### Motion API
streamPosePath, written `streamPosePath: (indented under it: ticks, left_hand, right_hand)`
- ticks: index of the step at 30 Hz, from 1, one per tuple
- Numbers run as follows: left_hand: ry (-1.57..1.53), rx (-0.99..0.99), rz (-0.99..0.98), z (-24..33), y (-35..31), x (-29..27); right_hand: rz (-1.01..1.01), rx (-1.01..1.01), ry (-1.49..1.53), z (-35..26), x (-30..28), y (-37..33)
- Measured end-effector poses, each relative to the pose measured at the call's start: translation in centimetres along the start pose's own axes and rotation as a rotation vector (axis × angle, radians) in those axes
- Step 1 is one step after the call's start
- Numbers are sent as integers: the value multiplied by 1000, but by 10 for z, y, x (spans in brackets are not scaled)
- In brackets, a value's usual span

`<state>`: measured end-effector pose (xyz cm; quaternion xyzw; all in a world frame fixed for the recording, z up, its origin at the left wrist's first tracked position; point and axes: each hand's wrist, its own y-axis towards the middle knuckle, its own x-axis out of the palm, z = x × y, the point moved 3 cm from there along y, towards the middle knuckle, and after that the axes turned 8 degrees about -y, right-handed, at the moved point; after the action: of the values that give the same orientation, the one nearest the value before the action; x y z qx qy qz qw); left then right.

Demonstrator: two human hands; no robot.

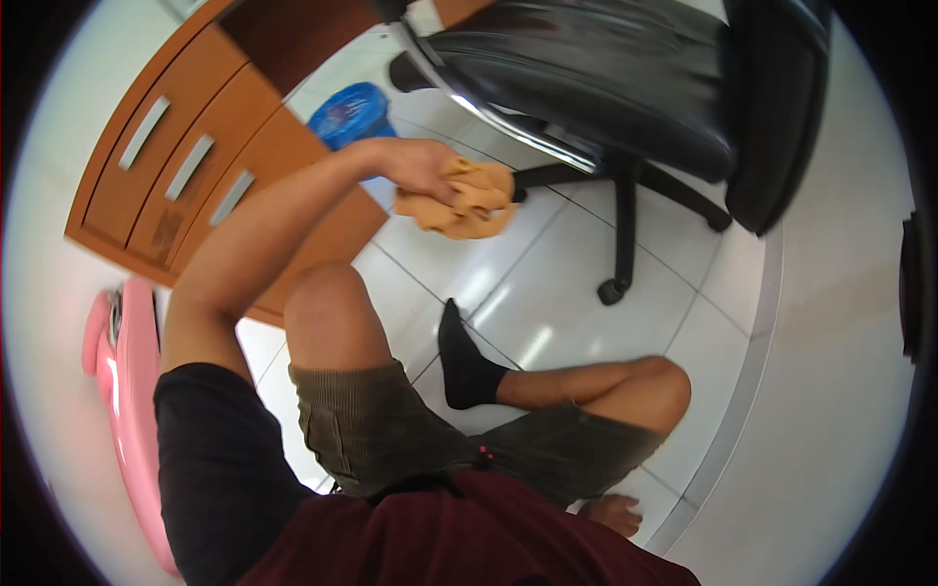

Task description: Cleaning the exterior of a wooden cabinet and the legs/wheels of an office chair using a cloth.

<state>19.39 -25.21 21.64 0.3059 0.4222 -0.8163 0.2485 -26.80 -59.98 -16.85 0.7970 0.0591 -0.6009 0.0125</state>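
Observation:
My left hand (420, 171) is closed on a crumpled orange cloth (469, 200). My left arm reaches forward, and the cloth hangs above the white tiled floor, between the wooden drawer unit (210, 146) and the black office chair (586, 88). The chair's wheeled base is just beyond the cloth. Low on the right, beside my bent leg, my right hand (614, 513) rests on the floor near the wall. Only its fingers show, apart and with nothing visible in them; my shirt hides the rest of that arm.
A small bin with a blue liner (352, 112) stands beside the drawers, past my left wrist. Something glossy and pink (132, 391) is at my left. The white wall (831, 342) with a grey skirting runs along my right. My socked foot (464, 361) is on the tiles.

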Motion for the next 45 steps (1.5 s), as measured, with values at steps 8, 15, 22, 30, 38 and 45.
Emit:
streamPosePath:
  ticks: [8,15,22,30,38,45]
  left_hand:
    - [-307,24,-66,-18,51,1]
    - [-387,85,-255,-3,104,35]
    - [-854,149,-289,1,118,51]
    - [-1087,38,-366,-51,98,89]
    - [-637,168,-328,-55,77,74]
    - [-428,190,-542,-53,63,75]
  right_hand:
    - [46,99,-50,-13,-22,1]
    - [186,-420,628,-190,-144,47]
    - [-752,-1181,872,-431,-114,-50]
    - [-1462,-919,1173,-452,-12,-134]
    - [-828,-816,1190,-473,-37,-16]
    - [117,-1312,161,-471,6,-13]
